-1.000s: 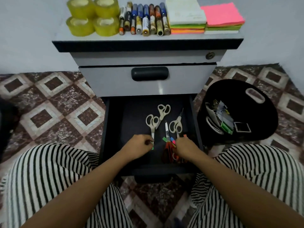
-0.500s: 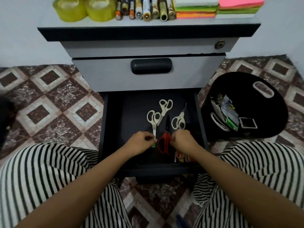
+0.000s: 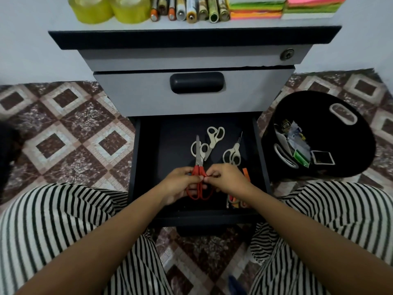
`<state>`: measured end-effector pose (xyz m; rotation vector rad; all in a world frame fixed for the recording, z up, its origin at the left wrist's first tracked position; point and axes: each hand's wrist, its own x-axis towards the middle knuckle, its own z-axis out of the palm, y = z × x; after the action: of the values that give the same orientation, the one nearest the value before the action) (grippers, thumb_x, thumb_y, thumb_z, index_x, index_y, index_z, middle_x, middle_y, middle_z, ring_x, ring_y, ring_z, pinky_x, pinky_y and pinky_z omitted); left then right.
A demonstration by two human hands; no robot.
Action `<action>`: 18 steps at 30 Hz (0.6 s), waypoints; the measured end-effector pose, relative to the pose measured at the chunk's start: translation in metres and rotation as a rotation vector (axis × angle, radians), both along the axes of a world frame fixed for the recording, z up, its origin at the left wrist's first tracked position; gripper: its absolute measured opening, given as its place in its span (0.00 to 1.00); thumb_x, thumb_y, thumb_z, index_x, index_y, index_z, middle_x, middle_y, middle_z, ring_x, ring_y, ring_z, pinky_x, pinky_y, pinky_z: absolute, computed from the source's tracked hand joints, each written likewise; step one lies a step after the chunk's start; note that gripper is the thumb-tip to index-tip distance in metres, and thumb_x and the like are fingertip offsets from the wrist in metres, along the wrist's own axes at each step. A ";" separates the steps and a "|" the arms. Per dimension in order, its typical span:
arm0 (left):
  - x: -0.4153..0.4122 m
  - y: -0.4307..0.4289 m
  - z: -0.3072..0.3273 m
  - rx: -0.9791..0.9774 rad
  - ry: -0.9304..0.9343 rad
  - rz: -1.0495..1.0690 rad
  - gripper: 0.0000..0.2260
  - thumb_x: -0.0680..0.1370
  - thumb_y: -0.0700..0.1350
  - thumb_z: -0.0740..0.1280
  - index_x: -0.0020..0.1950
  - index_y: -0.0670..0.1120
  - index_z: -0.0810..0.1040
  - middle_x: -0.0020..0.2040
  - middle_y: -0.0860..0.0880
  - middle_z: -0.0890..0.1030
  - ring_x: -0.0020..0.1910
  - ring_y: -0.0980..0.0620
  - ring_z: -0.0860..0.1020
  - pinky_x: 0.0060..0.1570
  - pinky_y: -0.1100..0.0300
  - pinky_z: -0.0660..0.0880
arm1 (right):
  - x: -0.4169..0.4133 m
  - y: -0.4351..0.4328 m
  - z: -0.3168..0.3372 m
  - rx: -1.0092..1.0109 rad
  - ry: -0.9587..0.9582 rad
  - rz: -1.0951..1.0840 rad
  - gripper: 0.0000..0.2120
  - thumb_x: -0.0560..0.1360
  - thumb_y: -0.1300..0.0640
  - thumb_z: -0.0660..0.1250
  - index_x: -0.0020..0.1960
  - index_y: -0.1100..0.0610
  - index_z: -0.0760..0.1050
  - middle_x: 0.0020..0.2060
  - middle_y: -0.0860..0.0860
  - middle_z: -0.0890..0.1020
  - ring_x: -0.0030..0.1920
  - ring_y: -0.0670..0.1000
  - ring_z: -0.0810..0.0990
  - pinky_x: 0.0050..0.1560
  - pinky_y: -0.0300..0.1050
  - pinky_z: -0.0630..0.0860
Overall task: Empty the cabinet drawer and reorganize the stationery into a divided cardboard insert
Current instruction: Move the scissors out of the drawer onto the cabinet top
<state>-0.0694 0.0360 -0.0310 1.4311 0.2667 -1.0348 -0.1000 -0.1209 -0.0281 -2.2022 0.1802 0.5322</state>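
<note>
The bottom drawer (image 3: 146, 167) of the grey cabinet (image 3: 148, 96) stands pulled out, black inside. Both hands meet over its front half on red-handled scissors (image 3: 199, 167), blade pointing away from me. My left hand (image 3: 180, 184) grips the red handles from the left. My right hand (image 3: 227, 179) pinches the scissors at the handle top from the right. Three white-handled scissors (image 3: 214, 137) lie further back on the drawer floor. An orange packet (image 3: 246, 174) lies under my right wrist, partly hidden.
A black bin (image 3: 340, 145) holding papers and small items stands on the tiled floor right of the drawer. On the cabinet top sit yellow tape rolls (image 3: 110, 7), a row of markers (image 3: 189, 9) and sticky-note stacks (image 3: 282, 7). My striped-trousered knees flank the drawer.
The red scissors have been lifted and turned upright between both hands, blade now pointing toward the drawer's back. The camera has tilted down and moved closer.
</note>
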 end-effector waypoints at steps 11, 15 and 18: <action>0.007 0.007 -0.004 0.182 -0.056 0.021 0.07 0.77 0.36 0.64 0.54 0.44 0.76 0.42 0.47 0.83 0.36 0.56 0.82 0.29 0.67 0.73 | -0.005 -0.025 -0.022 -0.630 0.130 0.661 0.10 0.76 0.61 0.63 0.56 0.58 0.77 0.55 0.59 0.77 0.56 0.59 0.75 0.53 0.50 0.75; 0.008 0.009 -0.006 0.206 -0.054 0.035 0.07 0.77 0.36 0.64 0.53 0.45 0.76 0.41 0.47 0.83 0.38 0.54 0.81 0.35 0.65 0.74 | -0.011 -0.025 -0.031 -0.853 0.086 0.891 0.18 0.79 0.62 0.57 0.68 0.55 0.69 0.67 0.60 0.67 0.68 0.62 0.63 0.64 0.58 0.65; 0.008 0.010 -0.005 0.216 -0.058 0.040 0.07 0.77 0.36 0.64 0.52 0.45 0.75 0.42 0.47 0.82 0.39 0.53 0.81 0.37 0.64 0.73 | -0.010 -0.021 -0.031 -0.879 0.083 0.938 0.20 0.79 0.62 0.56 0.70 0.52 0.67 0.70 0.59 0.63 0.71 0.63 0.58 0.66 0.60 0.63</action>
<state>-0.0616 0.0465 -0.0363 1.6410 0.3727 -0.9524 -0.1096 -0.1424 -0.0591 -3.0594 -0.7604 1.2201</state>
